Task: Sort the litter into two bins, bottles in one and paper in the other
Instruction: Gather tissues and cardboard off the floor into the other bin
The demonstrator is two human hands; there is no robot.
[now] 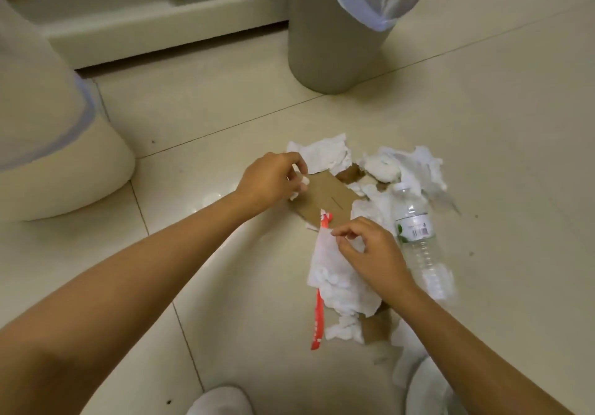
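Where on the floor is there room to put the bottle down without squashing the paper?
Bare tile lies between the grey bin and the tissue pile, and right of the bottle. It is crowded around the cardboard, where the left hand and right hand work.

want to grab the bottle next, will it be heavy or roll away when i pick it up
The bottle looks clear and empty, so it is probably light. It lies on its side on the smooth tile floor, so a nudge could roll it. Thin ribbed plastic like this may dent or crackle under a firm squeeze.
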